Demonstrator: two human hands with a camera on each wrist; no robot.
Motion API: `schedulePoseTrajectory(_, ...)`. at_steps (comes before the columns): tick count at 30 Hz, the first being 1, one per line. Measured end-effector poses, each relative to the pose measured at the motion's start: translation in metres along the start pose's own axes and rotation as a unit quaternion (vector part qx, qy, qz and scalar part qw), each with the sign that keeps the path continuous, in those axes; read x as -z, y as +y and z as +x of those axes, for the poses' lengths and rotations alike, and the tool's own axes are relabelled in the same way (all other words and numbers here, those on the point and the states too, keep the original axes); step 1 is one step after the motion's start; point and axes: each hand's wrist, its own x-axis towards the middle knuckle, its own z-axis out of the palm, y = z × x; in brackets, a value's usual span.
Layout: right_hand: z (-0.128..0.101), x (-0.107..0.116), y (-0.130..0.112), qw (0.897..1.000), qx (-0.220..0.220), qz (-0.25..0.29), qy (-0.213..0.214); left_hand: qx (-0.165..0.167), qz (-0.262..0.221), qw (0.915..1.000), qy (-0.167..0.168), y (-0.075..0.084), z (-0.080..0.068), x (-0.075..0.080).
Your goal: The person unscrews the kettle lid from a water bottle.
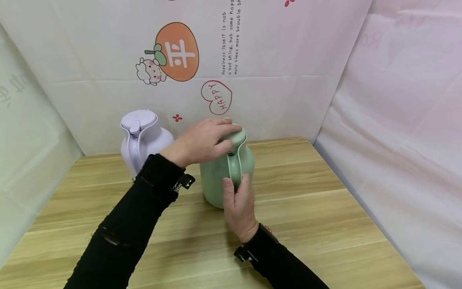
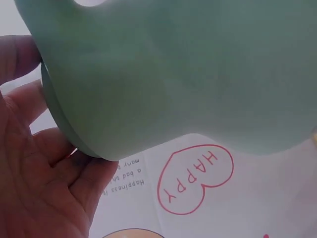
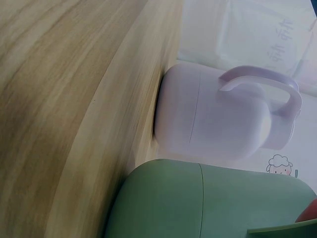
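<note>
A mint-green thermos jug (image 1: 213, 180) stands upright on the wooden table, its handle facing me. Over its top, my left hand (image 1: 202, 140) holds the green lid (image 1: 237, 137) with fingers and thumb spread around the rim. In the left wrist view, the fingertips (image 2: 101, 173) touch the lid's edge beside the green jug body (image 2: 163, 79). Lower down, my right hand (image 1: 240, 206) grips the jug's handle (image 1: 235, 166), thumb on its left side. The right wrist view shows the jug's lower body (image 3: 158, 198) and only a bit of a finger.
A lilac thermos jug (image 1: 162, 138) of similar shape stands behind my left forearm, left of the green one. Its lid is on. A white printed cloth (image 1: 274, 100) hangs at the table's back edge, with more cloth along both sides. Wooden tabletop (image 1: 306, 208) extends to the right.
</note>
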Motion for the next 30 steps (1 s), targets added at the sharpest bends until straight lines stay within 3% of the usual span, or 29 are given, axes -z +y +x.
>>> schedulePoseTrajectory(10,-0.0003,-0.0001,0.0,1.0,-0.003,-0.004,0.004,-0.009,0.009,0.9997,0.019,-0.0005,0.0005,-0.0007)
schedulePoseTrajectory(30,-0.0007,-0.0003,0.0002,1.0,-0.003,-0.008,0.01,0.024,0.027,0.9979,0.053,0.0055,0.0017,-0.0048)
